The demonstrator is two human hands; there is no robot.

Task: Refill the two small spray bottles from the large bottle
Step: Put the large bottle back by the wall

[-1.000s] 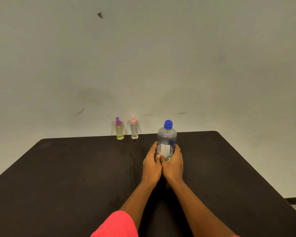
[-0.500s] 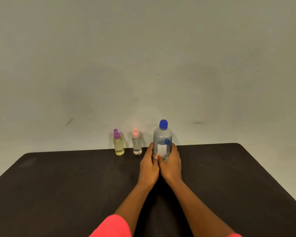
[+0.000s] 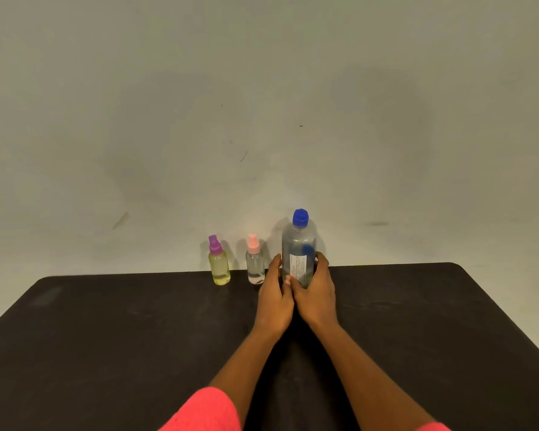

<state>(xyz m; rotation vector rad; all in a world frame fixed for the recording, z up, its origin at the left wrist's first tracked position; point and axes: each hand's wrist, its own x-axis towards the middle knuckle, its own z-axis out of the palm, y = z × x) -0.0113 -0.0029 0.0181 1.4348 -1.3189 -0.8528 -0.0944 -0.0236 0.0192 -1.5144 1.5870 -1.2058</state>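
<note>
A dark tabletop (image 3: 106, 337) is filling the lower part of the view. Its far edge is running just in front of a pale wall (image 3: 262, 104), and its far right corner is rounding off. Broad bare stretches are lying open to the left and right of the arms. Three bottles are standing in a row close to that far edge. The one large bottle (image 3: 298, 244) is standing upright at the right end of the row, with its long axis vertical, its blue cap (image 3: 300, 217) on and pointing up, and its white label facing the person. The left hand (image 3: 274, 303) and the right hand (image 3: 316, 298) are both gripping its lower half from either side, with fingers curling round the body and the two hands touching each other in front of it. Two small spray bottles are standing upright to its left, apart from each other. The clear spray bottle (image 3: 255, 270) with a pink top is sitting just beside the left hand, and the yellow spray bottle (image 3: 220, 270) with a purple top is sitting farther left. Both are wearing their tops, pointing up. A red sleeve (image 3: 206, 412) is showing at the bottom edge.
</note>
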